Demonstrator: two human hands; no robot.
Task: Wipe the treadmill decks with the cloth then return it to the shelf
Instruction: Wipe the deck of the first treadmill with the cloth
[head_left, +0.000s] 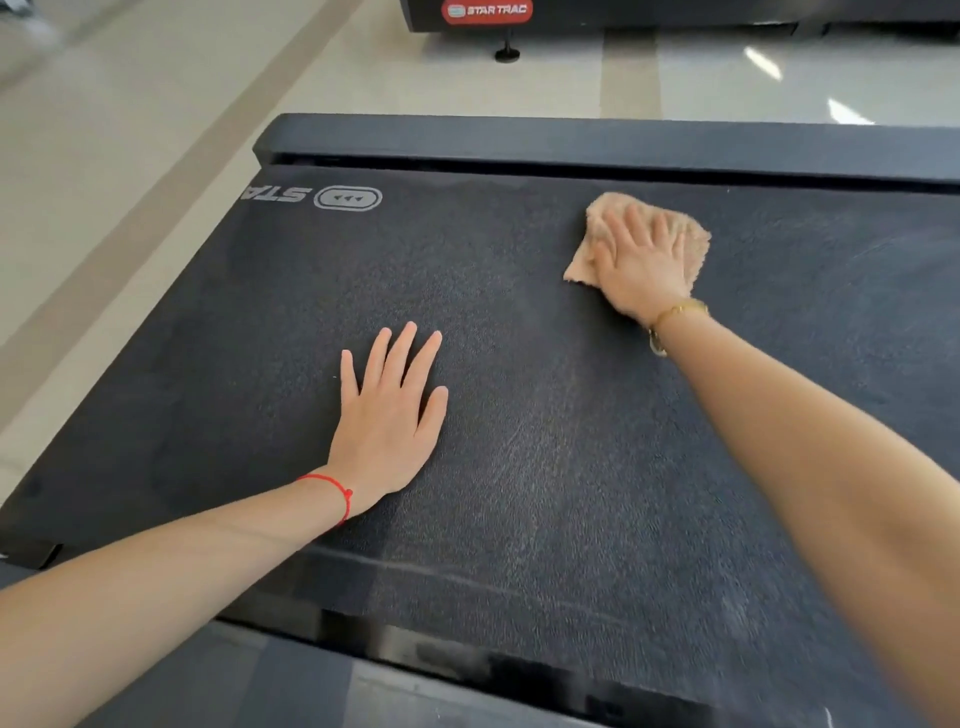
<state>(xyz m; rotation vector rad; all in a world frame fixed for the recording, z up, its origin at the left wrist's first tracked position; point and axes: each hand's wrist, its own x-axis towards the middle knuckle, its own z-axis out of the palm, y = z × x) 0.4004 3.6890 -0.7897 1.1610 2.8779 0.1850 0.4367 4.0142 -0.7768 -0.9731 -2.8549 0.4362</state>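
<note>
Head view. We see the dark belt (519, 415) of a treadmill filling most of the frame, its far rail (571, 140) running across the upper part. The right hand (641, 265) lies flat on a peach cloth (685, 244) in the upper right of centre, fingers straight and spread, pressing the cloth onto the belt just short of the far rail. The cloth is crumpled under the palm (its edges show on both sides of the hand); its long axis runs roughly from lower left to upper right, and its lower-left corner points toward frame left. A gold bracelet (678, 310) circles the right wrist. The left hand (389, 415) rests palm-down on bare belt at mid-frame, fingers straight, holding nothing, well apart from the cloth. A red string (332, 486) sits on the left wrist. A logo (348, 198) marks the belt's upper left. A second machine (488, 11) stands on the pale floor (156, 130) at top.
</note>
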